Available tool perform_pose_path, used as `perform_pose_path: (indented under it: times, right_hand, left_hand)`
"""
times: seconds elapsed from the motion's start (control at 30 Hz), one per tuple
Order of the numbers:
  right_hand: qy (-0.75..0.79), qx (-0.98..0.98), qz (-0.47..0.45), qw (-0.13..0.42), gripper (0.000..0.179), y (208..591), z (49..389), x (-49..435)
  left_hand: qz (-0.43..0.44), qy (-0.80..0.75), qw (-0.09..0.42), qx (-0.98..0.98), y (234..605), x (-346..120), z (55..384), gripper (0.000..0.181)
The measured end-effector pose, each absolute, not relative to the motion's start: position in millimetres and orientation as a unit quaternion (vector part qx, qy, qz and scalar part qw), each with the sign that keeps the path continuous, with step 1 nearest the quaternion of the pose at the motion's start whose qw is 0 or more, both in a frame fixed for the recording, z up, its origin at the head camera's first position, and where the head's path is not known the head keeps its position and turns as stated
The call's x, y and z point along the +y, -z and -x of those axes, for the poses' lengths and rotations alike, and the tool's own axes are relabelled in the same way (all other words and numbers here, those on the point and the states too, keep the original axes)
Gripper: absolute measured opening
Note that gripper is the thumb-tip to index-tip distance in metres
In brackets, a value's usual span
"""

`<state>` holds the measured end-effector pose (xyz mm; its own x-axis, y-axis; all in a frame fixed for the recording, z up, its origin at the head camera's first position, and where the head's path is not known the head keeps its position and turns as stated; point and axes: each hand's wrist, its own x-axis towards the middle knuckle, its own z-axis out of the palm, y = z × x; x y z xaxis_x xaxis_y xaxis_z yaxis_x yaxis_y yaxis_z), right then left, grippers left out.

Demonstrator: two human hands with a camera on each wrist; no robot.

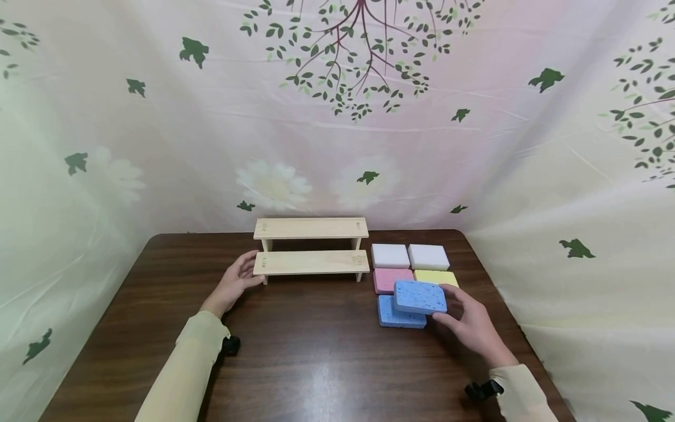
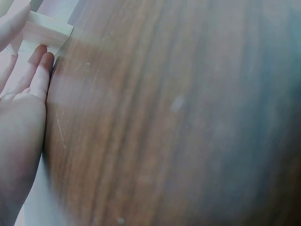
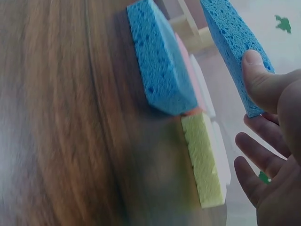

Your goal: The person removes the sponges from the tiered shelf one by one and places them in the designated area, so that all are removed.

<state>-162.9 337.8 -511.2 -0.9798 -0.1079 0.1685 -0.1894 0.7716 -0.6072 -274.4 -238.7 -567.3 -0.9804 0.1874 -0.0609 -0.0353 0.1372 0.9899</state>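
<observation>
A two-tier wooden shelf (image 1: 311, 262) stands at the back of the table. My left hand (image 1: 234, 281) holds the left end of its lower step, the thumb at the front and the fingers behind. In the left wrist view, fingertips (image 2: 47, 56) meet the pale wood (image 2: 47, 30). My right hand (image 1: 471, 322) pinches a blue sponge (image 1: 420, 296) by its right end, raised above the others. Beneath it, partly covered, a second blue sponge (image 1: 392, 316) lies on the table. In the right wrist view, the thumb (image 3: 254, 70) presses the held sponge (image 3: 230, 42).
Behind the blue sponge on the table lie a pink sponge (image 1: 387, 280) and a yellow sponge (image 1: 436, 278). Two white sponges (image 1: 390, 256) form the row farther back. Printed cloth (image 1: 327, 140) surrounds the brown wooden table (image 1: 316, 351) at the back and sides.
</observation>
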Motion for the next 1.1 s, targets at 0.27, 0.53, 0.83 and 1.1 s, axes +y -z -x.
perform_pose_path:
  times: [0.27, 0.53, 0.83, 1.1]
  right_hand:
    - [-0.323, -0.941, -0.079, 0.062, 0.067, 519.0, 159.4, 350.8]
    - [-0.326, -0.943, -0.052, 0.052, 0.068, 520.0, 154.9, 360.0]
    - [-0.327, -0.943, -0.034, 0.059, 0.068, 523.7, 147.8, 374.2]
    - [-0.318, -0.944, -0.025, 0.084, 0.064, 528.1, 142.9, 387.2]
  left_hand:
    - [-0.047, -0.654, 0.084, 0.750, 568.5, -238.8, 273.7, 0.083]
    - [-0.047, -0.656, 0.085, 0.748, 568.0, -238.7, 274.5, 0.084]
    - [-0.047, -0.657, 0.083, 0.748, 568.6, -239.6, 275.3, 0.084]
    - [-0.051, -0.655, 0.080, 0.749, 567.9, -239.4, 274.5, 0.084]
